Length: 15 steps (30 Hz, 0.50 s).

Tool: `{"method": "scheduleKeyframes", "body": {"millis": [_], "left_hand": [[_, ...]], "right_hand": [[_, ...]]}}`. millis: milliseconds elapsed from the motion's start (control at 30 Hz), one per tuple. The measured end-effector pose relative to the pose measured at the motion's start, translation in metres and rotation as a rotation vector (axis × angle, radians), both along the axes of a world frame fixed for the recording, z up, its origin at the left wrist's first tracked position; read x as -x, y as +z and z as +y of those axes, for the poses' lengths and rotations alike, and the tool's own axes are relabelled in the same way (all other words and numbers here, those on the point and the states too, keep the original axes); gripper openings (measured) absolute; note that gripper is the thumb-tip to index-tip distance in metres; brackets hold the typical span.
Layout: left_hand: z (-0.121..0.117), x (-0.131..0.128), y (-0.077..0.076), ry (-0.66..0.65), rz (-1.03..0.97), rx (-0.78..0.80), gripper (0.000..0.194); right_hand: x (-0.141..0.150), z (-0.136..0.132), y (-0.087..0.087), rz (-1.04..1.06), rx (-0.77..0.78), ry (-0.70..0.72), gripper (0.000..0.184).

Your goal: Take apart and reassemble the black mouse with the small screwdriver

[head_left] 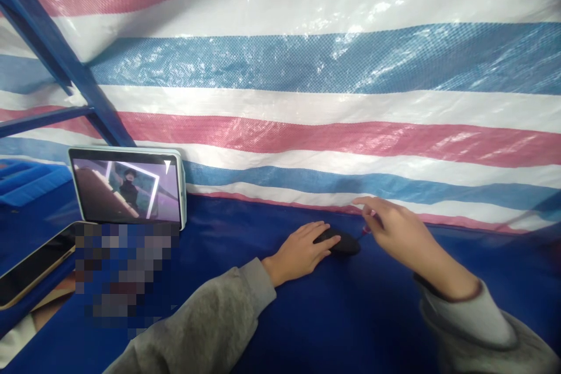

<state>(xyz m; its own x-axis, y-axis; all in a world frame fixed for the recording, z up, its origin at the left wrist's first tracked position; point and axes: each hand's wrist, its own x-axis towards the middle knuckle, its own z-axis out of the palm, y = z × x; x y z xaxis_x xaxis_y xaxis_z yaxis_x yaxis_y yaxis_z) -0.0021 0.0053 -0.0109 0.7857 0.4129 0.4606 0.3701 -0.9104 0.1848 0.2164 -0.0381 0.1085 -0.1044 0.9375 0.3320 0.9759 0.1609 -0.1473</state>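
A black computer mouse [347,242] lies on the blue table surface. My left hand [300,250] grips it from the left, fingers over its top and side. To the right of the mouse, my right hand [394,228] is raised, thumb and fingers pinched around what looks like a small screwdriver [366,228]. Only a bit of its pinkish handle and thin shaft shows, slanting down to the right end of the mouse. The rest is behind my fingers, and I cannot tell whether the tip touches the mouse.
At the left a tablet [127,187] in a pale case stands playing a video. A phone [39,260] lies in front of it, beside a pixelated patch. Blue plastic trays [33,178] and a blue metal frame [94,93] are farther left. A striped tarp [307,64] hangs behind the table.
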Motion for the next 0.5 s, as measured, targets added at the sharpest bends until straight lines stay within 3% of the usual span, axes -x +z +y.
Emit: {"method": "scheduleKeyframes", "body": {"millis": [300,500], "left_hand": [[0.0001,0.0004,0.0002,-0.004,-0.017,0.007,0.038],[0.0002,0.0001,0.0002,0.000,-0.016,0.003,0.038]], "right_hand": [[0.0023,-0.0026,0.0035,0.015,0.036,-0.001,0.037],[0.0025,-0.0020,0.0035,0.024,0.039,-0.009,0.029]]}}
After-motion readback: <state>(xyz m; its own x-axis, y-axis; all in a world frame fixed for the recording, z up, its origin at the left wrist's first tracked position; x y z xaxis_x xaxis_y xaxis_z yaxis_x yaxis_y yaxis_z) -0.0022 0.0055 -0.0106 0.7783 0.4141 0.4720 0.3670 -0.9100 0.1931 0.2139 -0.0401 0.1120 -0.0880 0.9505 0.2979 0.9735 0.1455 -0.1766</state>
